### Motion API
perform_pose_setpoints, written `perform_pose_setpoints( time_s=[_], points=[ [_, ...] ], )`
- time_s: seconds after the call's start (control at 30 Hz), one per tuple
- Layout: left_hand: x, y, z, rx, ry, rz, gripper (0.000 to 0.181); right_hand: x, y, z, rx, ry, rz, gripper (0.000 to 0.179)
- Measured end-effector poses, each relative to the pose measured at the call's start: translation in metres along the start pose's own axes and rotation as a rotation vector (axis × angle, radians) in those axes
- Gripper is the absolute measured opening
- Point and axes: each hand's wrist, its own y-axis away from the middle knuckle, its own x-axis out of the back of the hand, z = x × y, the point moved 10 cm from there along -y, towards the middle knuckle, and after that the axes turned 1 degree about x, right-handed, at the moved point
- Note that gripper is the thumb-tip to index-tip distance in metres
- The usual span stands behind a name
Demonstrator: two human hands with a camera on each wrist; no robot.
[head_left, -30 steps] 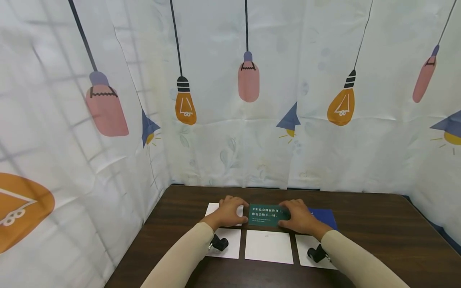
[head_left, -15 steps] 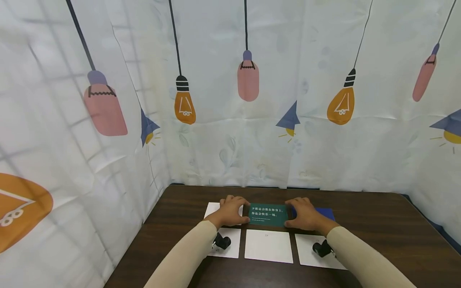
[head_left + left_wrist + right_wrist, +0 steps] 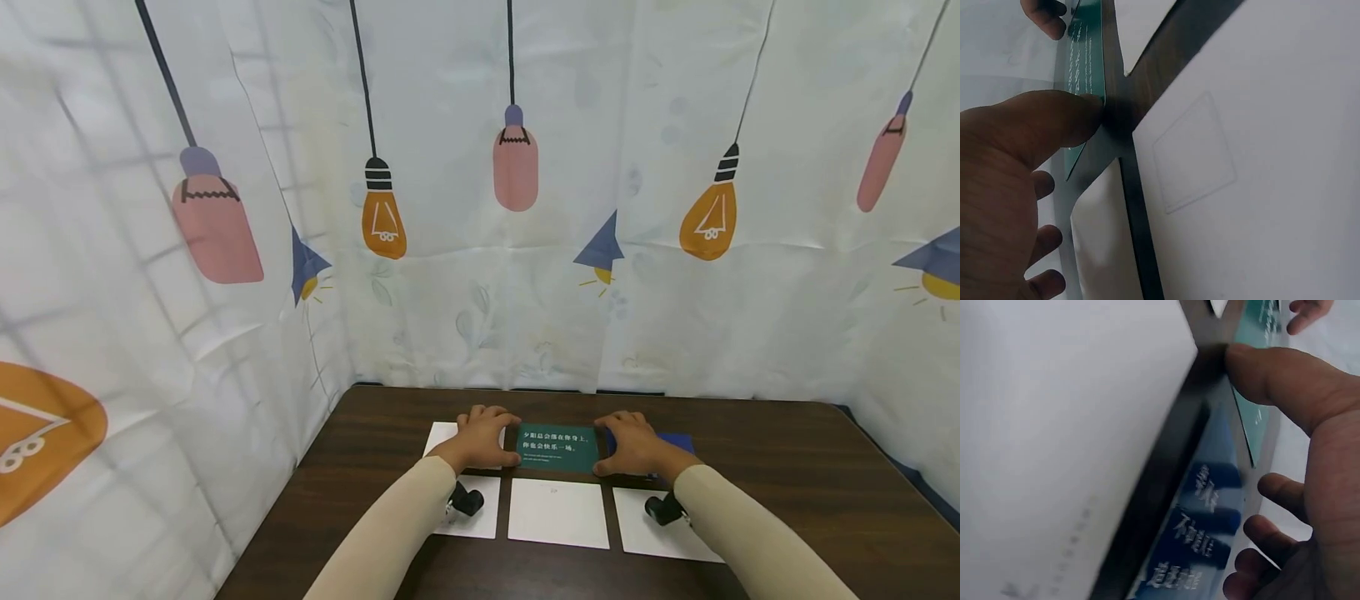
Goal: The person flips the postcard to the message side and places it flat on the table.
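Observation:
A green card (image 3: 557, 447) with white writing lies on the table in the middle of the back row. At its left edge my left hand (image 3: 480, 440) has the thumb touching the near corner in the left wrist view, fingers spread. My right hand (image 3: 633, 446) stands at the card's right edge, thumb and index finger apart near its two right corners. Whether that thumb touches the card, I cannot tell. Under the right hand lies a blue card (image 3: 680, 442), partly hidden. Beneath the left hand is a white card (image 3: 441, 432), also partly covered.
Three white cards make up the front row: a left one (image 3: 489, 492), a middle one (image 3: 558, 512) and a right one (image 3: 663, 537). The dark wooden table (image 3: 787, 475) meets a white patterned curtain (image 3: 480, 317) at the back and left.
My right hand has shifted right, off the green card's right end, so its whole writing shows. The left hand has hardly moved. Both hands look nearly still over the last half second.

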Motion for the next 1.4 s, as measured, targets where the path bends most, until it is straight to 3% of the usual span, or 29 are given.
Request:
perform_pose_setpoints(
  time_s=[0.5, 0.87, 1.0, 1.23, 1.4],
  points=[
    [-0.002, -0.003, -0.004, 0.046, -0.013, -0.065, 0.071, -0.005, -0.012, 0.001, -0.047, 0.035, -0.113, 0.078],
    [-0.002, -0.002, -0.003, 0.06, 0.002, -0.1, 0.075, 0.0, -0.012, -0.005, -0.011, -0.006, -0.075, 0.085],
    [0.0, -0.002, -0.002, 0.041, 0.038, -0.073, 0.076, 0.004, -0.01, -0.007, 0.02, -0.032, -0.026, 0.087],
    [0.005, -0.003, 0.004, -0.014, 0.101, 0.003, 0.077, 0.005, -0.007, -0.003, 0.004, -0.072, 0.05, 0.092],
    [0.006, -0.003, 0.004, -0.014, 0.169, 0.031, 0.078, 0.006, -0.005, -0.005, 0.029, -0.121, 0.067, 0.09]
  ],
)
